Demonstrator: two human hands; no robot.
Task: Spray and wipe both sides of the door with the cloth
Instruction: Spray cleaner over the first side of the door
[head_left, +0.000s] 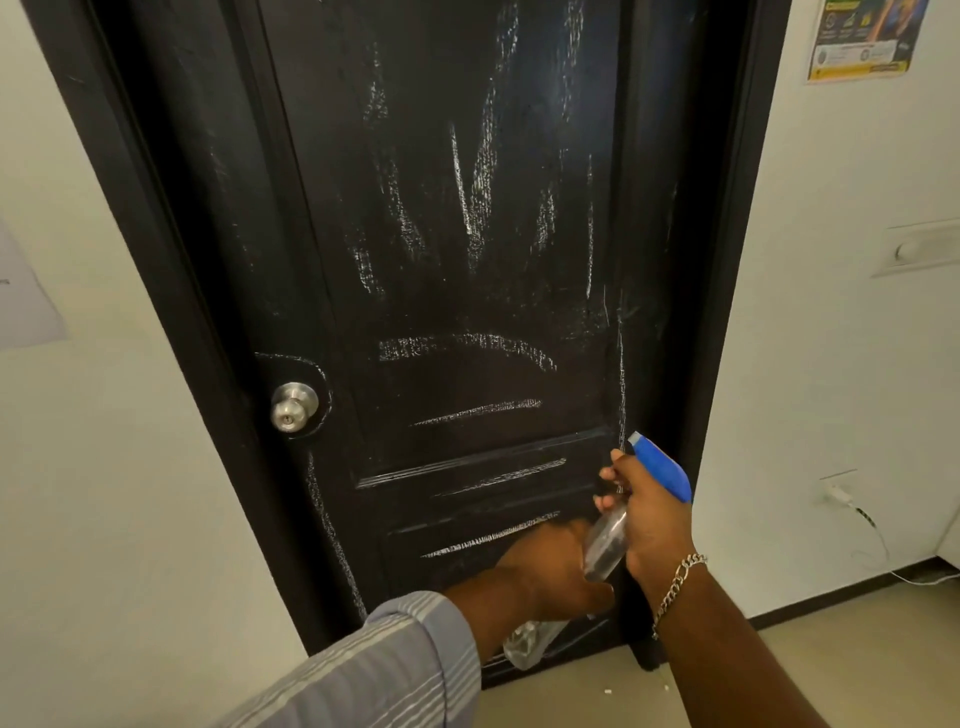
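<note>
Right hand (652, 519) is up at the right, fingers curled round the neck of the spray bottle (621, 525), index finger hooked over the front below the blue head. A chain bracelet (678, 582) hangs at that wrist, and the bare forearm runs down to the lower right corner. Left hand (550, 569) reaches in lower, just beside and below the right one, back of the hand toward us, fingers out of sight. Its arm comes from the lower left in a striped sleeve (395, 670) ending short of the wrist.
</note>
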